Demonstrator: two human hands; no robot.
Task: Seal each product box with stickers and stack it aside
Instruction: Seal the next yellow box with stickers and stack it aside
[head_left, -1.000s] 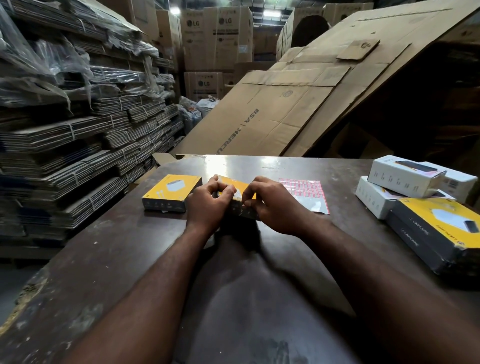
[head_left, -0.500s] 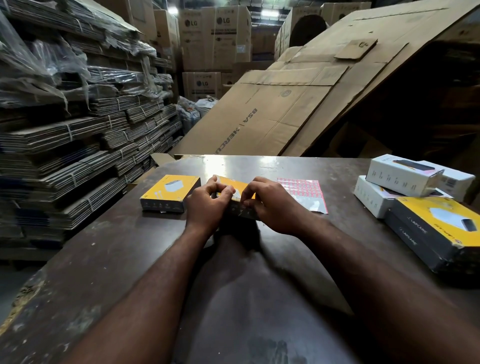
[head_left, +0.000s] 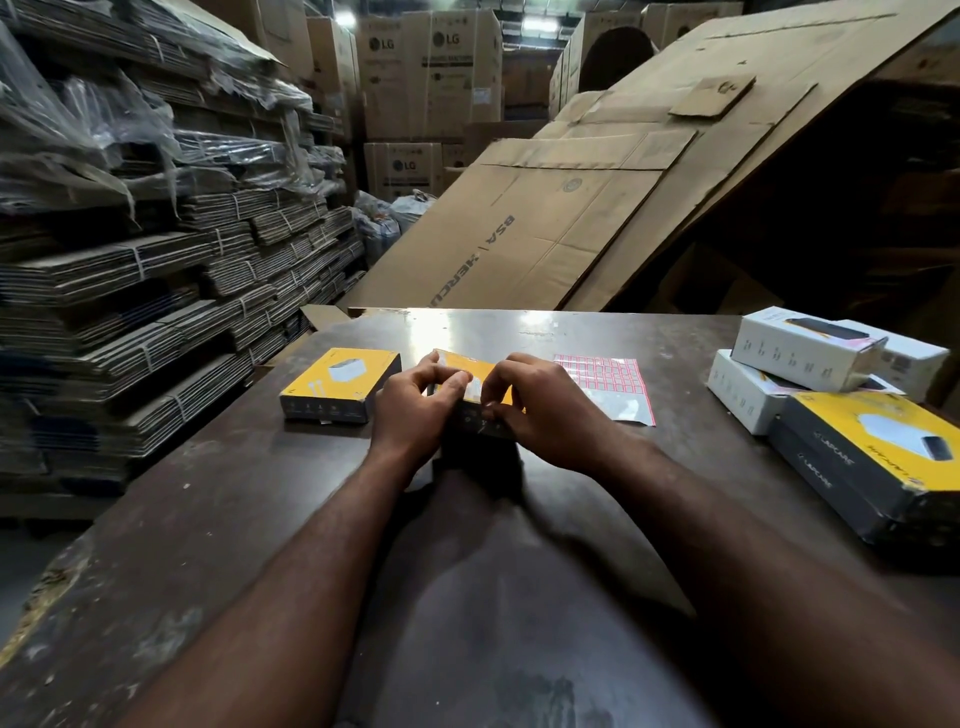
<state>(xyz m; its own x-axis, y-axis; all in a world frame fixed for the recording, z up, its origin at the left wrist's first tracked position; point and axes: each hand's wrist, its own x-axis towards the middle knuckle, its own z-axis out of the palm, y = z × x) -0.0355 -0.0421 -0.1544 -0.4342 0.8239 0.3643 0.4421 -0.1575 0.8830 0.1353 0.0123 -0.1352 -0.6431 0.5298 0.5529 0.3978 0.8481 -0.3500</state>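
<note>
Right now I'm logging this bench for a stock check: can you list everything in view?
held box: 1, yellow top, dark sides, tilted at table centre
side box: 1, yellow and dark, flat, left of the hands
sticker sheet: 1, red and white, flat, right of the hands
white boxes: 3 visible, piled at table's right edge
large yellow box: at least 1, yellow and grey, near right edge
table: 1, dark brown
cardboard bundles: many, grey-brown, stacked left
cardboard sheets: several, brown, leaning behind table
LG cartons: several, brown, far back
left hand: grips held box
right hand: pinches held box
</note>
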